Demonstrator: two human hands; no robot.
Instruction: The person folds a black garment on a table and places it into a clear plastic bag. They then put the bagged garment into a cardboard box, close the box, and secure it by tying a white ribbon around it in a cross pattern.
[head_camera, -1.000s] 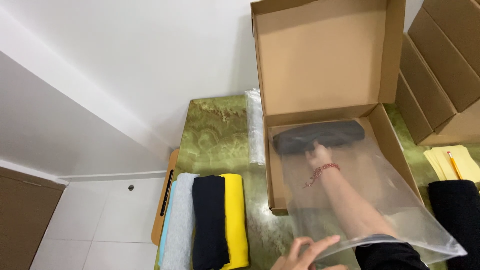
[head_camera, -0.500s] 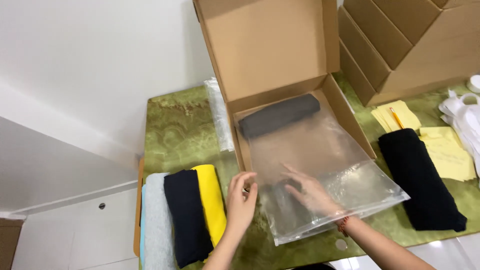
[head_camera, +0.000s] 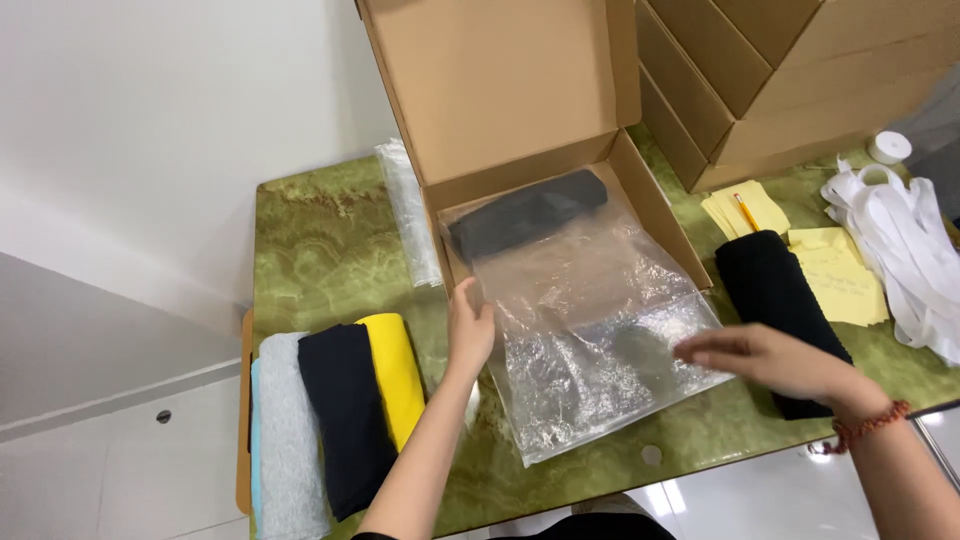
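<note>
A green marbled table (head_camera: 330, 250) stands against a white wall, with pale floor tiles showing below its near edge. In front of me an open cardboard box (head_camera: 500, 90) sits with its lid standing up, and a clear plastic bag (head_camera: 590, 330) lies half inside it, spilling over the front wall onto the table. A dark rolled cloth (head_camera: 525, 212) rests at the far end of the bag, inside the box. My left hand (head_camera: 468, 325) lies on the bag's left edge by the box's front corner, fingers together and flat, thumb toward the plastic. My right hand (head_camera: 775, 358) hovers over the bag's right corner, fingers stretched out and close together; whether they touch the plastic I cannot tell. Just beside it lies a black folded cloth (head_camera: 775, 300). To my left are rolled cloths in yellow (head_camera: 395, 370), black (head_camera: 345, 420) and grey (head_camera: 285, 430). Yellow notes (head_camera: 845, 275) and white ribbon (head_camera: 905, 240) lie on the right, near stacked boxes (head_camera: 790, 70).
</note>
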